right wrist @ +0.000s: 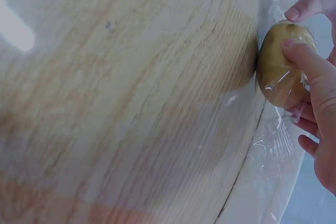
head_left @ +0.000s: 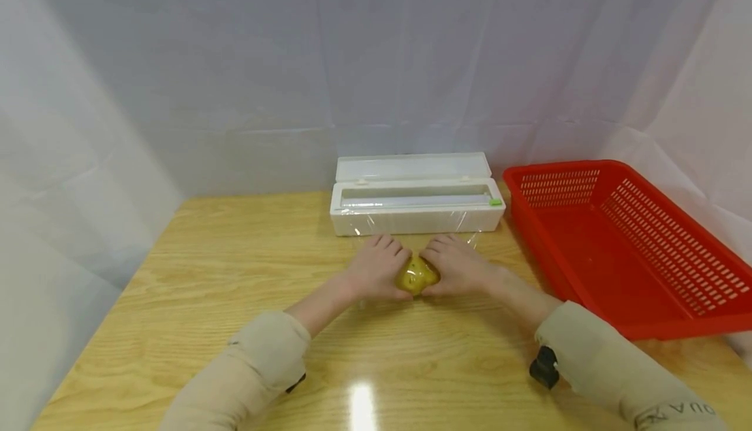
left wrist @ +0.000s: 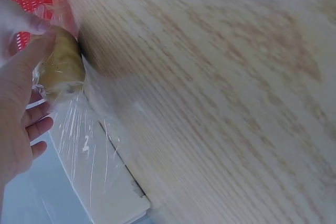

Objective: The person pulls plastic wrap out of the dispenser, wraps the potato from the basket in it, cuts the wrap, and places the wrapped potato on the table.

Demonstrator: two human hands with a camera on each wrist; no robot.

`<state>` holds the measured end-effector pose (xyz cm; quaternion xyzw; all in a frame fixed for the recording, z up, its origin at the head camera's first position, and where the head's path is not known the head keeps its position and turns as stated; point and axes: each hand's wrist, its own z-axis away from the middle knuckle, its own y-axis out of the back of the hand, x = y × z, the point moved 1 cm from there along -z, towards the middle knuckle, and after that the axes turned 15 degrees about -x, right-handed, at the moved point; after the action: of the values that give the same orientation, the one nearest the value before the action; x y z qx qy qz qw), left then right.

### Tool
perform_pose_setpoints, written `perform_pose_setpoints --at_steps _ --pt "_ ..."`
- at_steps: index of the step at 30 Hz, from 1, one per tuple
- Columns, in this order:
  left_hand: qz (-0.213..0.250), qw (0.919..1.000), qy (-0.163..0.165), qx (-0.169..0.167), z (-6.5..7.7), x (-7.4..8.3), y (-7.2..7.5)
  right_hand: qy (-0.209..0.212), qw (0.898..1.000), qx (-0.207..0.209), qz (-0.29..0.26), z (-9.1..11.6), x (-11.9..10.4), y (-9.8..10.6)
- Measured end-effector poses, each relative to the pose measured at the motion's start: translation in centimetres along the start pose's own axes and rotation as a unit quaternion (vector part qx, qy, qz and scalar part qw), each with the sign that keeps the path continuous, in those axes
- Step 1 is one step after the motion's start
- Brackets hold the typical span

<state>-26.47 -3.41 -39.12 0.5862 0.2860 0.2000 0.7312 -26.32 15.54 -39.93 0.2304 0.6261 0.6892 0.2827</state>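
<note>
A yellow-brown potato is on the wooden table, partly covered by clear plastic wrap. My left hand grips its left side, thumb toward me. On the opposite side my right hand holds it the same way; its thumb presses the wrapped skin in the right wrist view. From the potato the wrap stretches, creased, back to a white wrap dispenser box just behind the hands. The box's lid is raised, showing the roll inside.
A red plastic basket with slotted walls stands at the right, close beside the dispenser box. A small green slider sits at the box's right end. White sheeting hangs behind the table and along both sides.
</note>
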Motion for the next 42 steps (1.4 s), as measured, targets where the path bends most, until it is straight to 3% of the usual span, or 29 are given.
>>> perform_pose_setpoints --at_steps 9,22,28,33,42 --pt "0.018 0.9998 -0.002 -0.01 0.0 0.0 -0.4 -0.028 0.999 -0.008 0.018 0.0 -0.4 -0.1" --pt "0.039 0.999 0.01 -0.019 -0.3 -0.2 -0.4 -0.085 0.99 0.04 0.107 0.1 -2.1 -0.4" --pt "0.053 0.9983 0.019 -0.014 -0.2 0.0 -0.7 -0.109 0.99 0.038 0.086 0.0 -2.2 -0.5" --pt "0.042 0.9988 0.025 -0.009 -0.1 0.3 -1.0 -0.119 0.992 0.011 0.045 0.0 -1.9 -0.5" --pt "0.018 0.9994 0.023 0.02 -0.3 0.2 -1.0 -0.103 0.995 -0.002 -0.003 -0.2 -0.8 -0.4"
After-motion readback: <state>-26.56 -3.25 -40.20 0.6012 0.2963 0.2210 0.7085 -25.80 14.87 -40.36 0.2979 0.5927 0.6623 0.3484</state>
